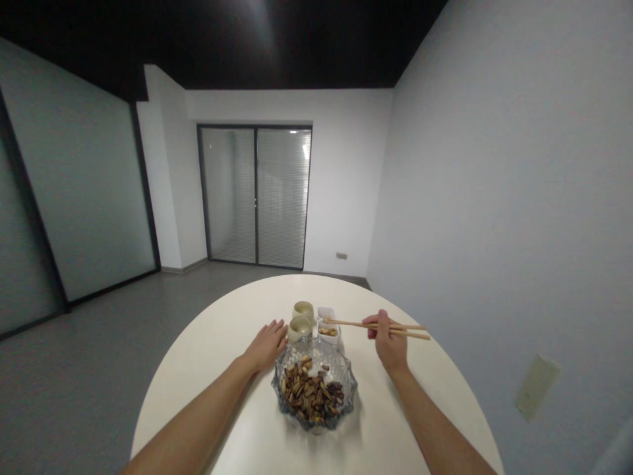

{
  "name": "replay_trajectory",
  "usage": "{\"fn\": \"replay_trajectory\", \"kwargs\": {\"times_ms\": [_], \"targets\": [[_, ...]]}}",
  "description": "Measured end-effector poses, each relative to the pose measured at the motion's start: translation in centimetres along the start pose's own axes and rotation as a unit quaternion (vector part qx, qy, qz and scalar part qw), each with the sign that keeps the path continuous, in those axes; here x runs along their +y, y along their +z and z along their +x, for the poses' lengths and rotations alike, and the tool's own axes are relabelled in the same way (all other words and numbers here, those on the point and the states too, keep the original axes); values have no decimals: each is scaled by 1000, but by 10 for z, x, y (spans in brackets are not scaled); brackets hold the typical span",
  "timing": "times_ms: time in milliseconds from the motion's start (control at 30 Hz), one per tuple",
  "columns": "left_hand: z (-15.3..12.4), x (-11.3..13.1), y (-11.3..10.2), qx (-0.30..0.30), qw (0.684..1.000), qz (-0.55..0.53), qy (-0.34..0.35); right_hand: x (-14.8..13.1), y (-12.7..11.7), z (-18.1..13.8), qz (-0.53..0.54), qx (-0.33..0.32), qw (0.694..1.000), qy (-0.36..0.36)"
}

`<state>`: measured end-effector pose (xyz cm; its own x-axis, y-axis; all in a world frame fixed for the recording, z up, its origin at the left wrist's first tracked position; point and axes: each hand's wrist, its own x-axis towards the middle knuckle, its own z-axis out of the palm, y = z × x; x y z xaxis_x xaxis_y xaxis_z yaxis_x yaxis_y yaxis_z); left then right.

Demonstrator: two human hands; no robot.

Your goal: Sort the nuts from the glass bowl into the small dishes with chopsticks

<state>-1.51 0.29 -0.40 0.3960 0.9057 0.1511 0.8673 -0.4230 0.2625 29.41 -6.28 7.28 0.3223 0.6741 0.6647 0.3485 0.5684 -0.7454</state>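
Observation:
A cut-glass bowl [347, 382] holding mixed nuts and seeds sits on the round white table [208, 369] in front of me. My right hand [388, 343] is closed around a pair of wooden chopsticks [346, 323], whose tips reach left over a small white dish [328, 332] with a few nuts in it. My left hand [268, 343] lies flat and open on the table, just left of the bowl and beside a small pale cup [299, 326]. A second pale cup [303, 309] stands behind the first one.
The table's far edge curves past the cups. Beyond it is grey floor, a glass door with blinds [256, 196] and glass partitions on the left. A plain wall runs close along the right side.

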Motion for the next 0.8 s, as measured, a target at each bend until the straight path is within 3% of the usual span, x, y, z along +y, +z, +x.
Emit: {"fn": "replay_trajectory", "kwargs": {"times_ms": [167, 467, 667, 800], "targets": [[0, 0, 0, 2, 1000, 6, 2, 10, 5, 0, -27, 25, 999, 4], [-2, 6, -5, -9, 1000, 6, -5, 25, 7, 3, -34, -18, 998, 43], [-2, 6, -5, -8, 1000, 3, -5, 10, 3, 1, -4, -9, 1000, 22], [-3, 7, -6, -10, 1000, 11, -5, -5, 3, -4, 33, -80, 996, -12]]}}
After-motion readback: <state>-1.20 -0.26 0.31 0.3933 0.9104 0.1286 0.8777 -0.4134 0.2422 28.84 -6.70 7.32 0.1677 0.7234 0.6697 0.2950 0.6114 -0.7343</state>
